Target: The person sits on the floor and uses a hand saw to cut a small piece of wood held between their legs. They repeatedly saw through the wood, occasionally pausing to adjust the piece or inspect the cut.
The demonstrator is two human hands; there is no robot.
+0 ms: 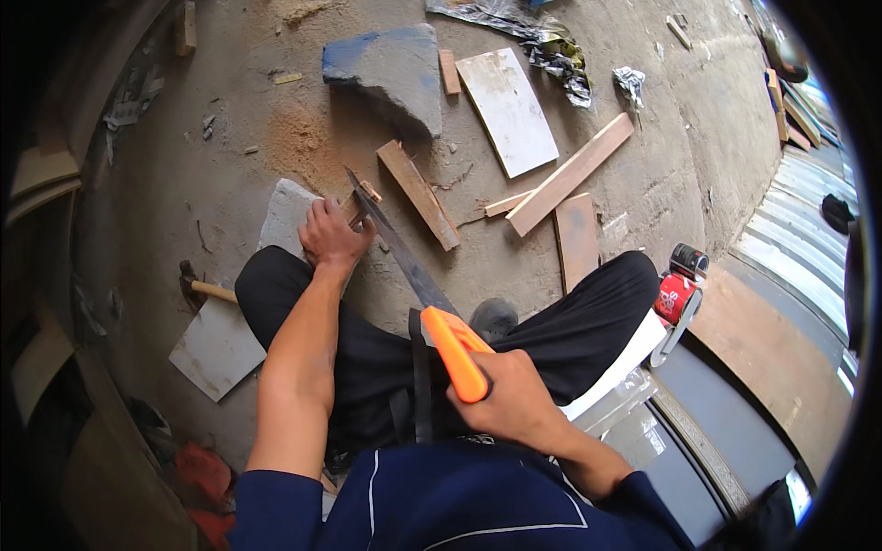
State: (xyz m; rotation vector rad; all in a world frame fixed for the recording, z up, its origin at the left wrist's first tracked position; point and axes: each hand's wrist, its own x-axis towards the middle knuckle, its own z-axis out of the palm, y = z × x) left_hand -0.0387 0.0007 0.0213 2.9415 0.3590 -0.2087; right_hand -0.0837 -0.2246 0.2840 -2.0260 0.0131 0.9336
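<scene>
My right hand (508, 397) is closed round the orange handle of a handsaw (409, 264). Its blade slants up and left, the far end lying against a small wooden piece (370, 191). With fingers bent over that piece, my left hand (335, 231) grips it on the left side of the blade. Part of the wood is hidden under this hand. Beneath it lies a pale stone-like block (287, 213). Orange-brown sawdust (303, 138) is scattered on the ground just beyond. A short wooden block (418, 195) lies right of the blade tip.
Beyond my hands sits a large blue-grey concrete chunk (390, 73). A white board (508, 110) and wooden strips (571, 174) lie to its right. By my left knee is a hammer (207, 288); a red tape roll (675, 298) stands by my right knee.
</scene>
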